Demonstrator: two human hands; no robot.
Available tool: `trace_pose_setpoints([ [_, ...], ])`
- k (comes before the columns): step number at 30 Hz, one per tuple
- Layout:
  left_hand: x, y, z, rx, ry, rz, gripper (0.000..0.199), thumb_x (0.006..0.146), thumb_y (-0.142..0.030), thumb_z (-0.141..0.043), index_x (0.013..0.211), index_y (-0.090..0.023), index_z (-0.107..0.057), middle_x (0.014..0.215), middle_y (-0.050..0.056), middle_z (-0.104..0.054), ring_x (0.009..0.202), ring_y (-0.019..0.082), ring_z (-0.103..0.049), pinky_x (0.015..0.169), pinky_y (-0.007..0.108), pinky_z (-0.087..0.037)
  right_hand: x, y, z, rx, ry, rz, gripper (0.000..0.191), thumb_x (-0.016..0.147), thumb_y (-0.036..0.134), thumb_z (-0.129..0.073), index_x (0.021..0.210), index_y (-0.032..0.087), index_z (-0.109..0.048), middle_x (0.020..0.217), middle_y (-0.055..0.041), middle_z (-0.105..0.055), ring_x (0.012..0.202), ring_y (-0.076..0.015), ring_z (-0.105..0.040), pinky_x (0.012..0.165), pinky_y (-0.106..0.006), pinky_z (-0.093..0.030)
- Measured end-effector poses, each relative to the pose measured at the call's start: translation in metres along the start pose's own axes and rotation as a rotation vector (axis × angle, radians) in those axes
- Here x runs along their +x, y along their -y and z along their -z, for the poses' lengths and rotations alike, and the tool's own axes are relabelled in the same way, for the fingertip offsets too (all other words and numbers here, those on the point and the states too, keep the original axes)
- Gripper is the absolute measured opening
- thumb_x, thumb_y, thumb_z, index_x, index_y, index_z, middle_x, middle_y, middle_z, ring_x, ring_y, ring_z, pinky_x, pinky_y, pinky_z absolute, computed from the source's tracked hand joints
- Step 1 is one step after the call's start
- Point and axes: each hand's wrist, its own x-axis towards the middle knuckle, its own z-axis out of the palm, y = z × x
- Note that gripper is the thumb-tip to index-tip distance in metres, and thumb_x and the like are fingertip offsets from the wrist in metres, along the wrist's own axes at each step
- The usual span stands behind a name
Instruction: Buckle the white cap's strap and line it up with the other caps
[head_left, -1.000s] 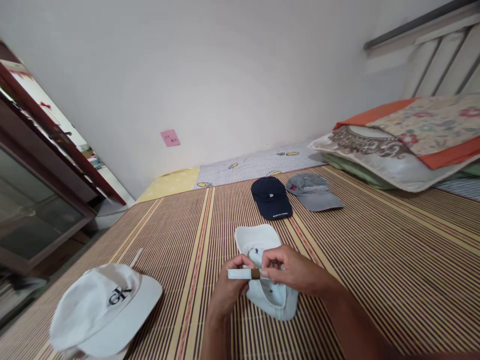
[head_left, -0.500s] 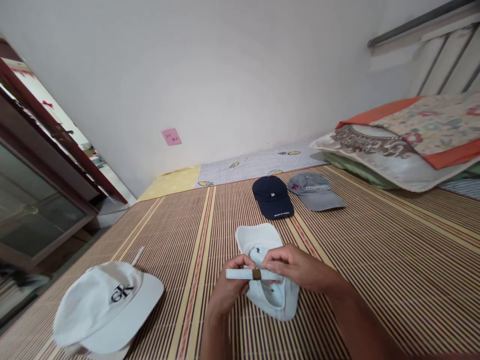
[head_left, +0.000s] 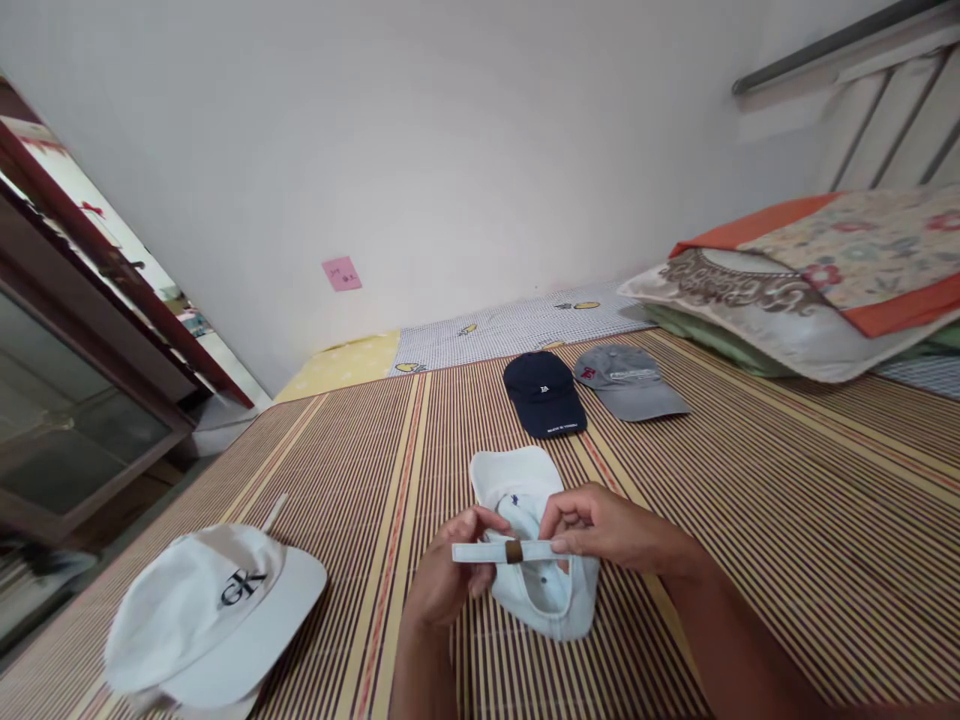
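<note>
A light blue cap (head_left: 551,606) lies on the striped mat with its brim pointing away from me and its back strap (head_left: 480,552) raised, a brown buckle (head_left: 514,551) around it. My left hand (head_left: 450,565) is closed at the strap's left part, its fingers partly behind it. On the right part of the strap, beside the buckle, my right hand (head_left: 592,525) pinches with thumb and fingers. To the left rests a white cap (head_left: 202,610) with black letters. Farther back sit a navy cap (head_left: 544,392) and a grey cap (head_left: 630,382), side by side.
The striped mat (head_left: 360,480) covers the bed. Cushions (head_left: 795,290) with floral and orange cloth lie at the back right. A pink note (head_left: 341,274) is on the wall (head_left: 480,150). A glass-fronted cabinet (head_left: 67,420) stands at the left.
My right hand has shifted slightly right along the strap, away from the buckle. My left hand has moved a little left, and its fingers have spread slightly.
</note>
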Motion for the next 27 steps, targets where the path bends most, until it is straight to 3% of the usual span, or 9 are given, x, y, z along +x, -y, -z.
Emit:
trace_pose_setpoints([
  [4,-0.007,-0.013,0.007,-0.067,0.034,-0.053,0.064,0.094,-0.074,-0.049,0.105,-0.016,-0.075,0.112,0.014,-0.079,0.034,-0.001,-0.043,0.036,0.020,-0.019,-0.001,0.002,0.000,-0.007,0.005,-0.002,0.021,0.081,0.036,-0.077,0.089,0.016,-0.075,0.074,-0.0010,-0.074,0.065,-0.0138,-0.062,0.061,-0.025,-0.040],
  [8,-0.018,-0.030,0.004,0.192,0.002,-0.027,0.041,0.089,-0.058,-0.071,0.100,-0.018,-0.070,0.126,0.012,-0.073,0.040,-0.002,-0.047,0.039,0.017,-0.025,-0.001,0.002,0.000,-0.022,0.009,0.006,0.024,0.081,0.038,-0.078,0.089,0.016,-0.075,0.075,-0.0010,-0.074,0.067,-0.0142,-0.062,0.062,-0.025,-0.040],
  [11,-0.020,-0.032,-0.001,0.303,0.010,0.016,0.033,0.087,-0.046,-0.077,0.088,-0.017,-0.060,0.121,0.009,-0.072,0.040,-0.003,-0.046,0.040,0.017,-0.028,-0.001,0.001,0.000,-0.029,0.009,0.007,0.023,0.081,0.038,-0.078,0.090,0.017,-0.075,0.076,-0.0004,-0.072,0.068,-0.0142,-0.062,0.062,-0.025,-0.041],
  [19,-0.011,-0.016,-0.001,0.245,0.009,-0.005,0.038,0.085,-0.044,-0.080,0.078,-0.017,-0.054,0.079,-0.003,-0.064,0.048,0.004,-0.053,0.051,0.020,-0.040,0.000,0.002,-0.002,0.024,0.003,-0.017,0.020,0.080,0.033,-0.078,0.090,0.017,-0.073,0.072,0.0018,-0.069,0.065,-0.0128,-0.059,0.062,-0.025,-0.040],
  [27,-0.011,-0.019,-0.003,0.299,0.034,0.004,0.034,0.085,-0.043,-0.080,0.081,-0.017,-0.059,0.075,-0.003,-0.059,0.054,0.007,-0.056,0.055,0.021,-0.044,0.000,0.007,-0.005,-0.020,-0.006,-0.013,0.020,0.077,0.033,-0.078,0.087,0.017,-0.072,0.068,0.0037,-0.064,0.062,-0.0120,-0.055,0.060,-0.024,-0.038],
])
